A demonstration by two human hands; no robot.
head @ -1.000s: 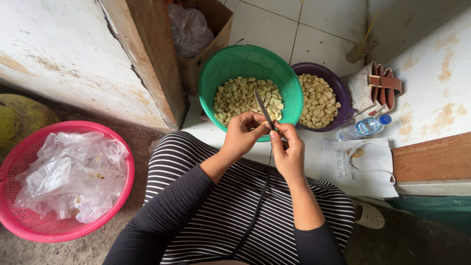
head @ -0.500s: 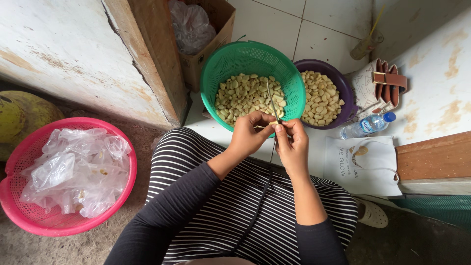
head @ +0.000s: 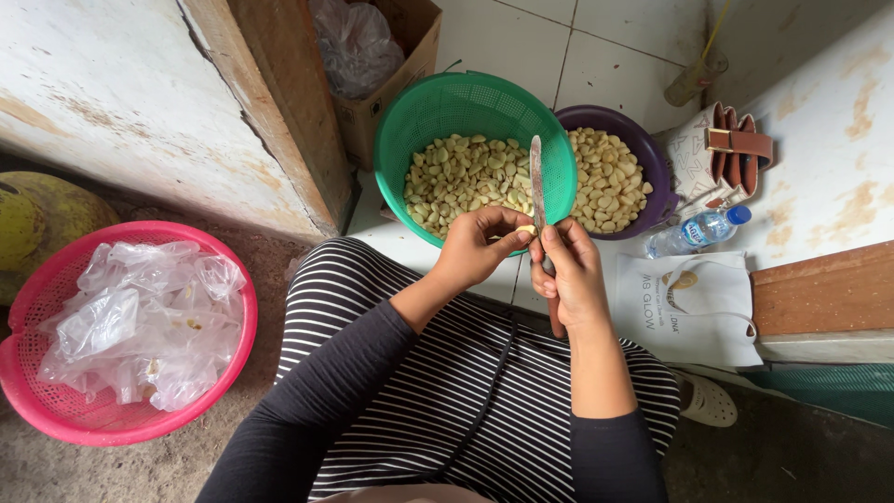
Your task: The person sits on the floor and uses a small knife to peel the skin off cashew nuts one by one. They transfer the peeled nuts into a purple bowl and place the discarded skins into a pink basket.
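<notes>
Head view: we had the right hand (head: 570,275) closed on the knife (head: 536,177), blade now upright rather than slanted as before. Left hand (head: 484,247) pinched a garlic clove (head: 527,229) against it, over the green basket (head: 410,121), so peeling continued.

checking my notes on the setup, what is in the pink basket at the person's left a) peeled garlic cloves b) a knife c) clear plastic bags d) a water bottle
c: the pink basket holds crumpled clear plastic bags, while the garlic cloves lie in the green basket.
</notes>
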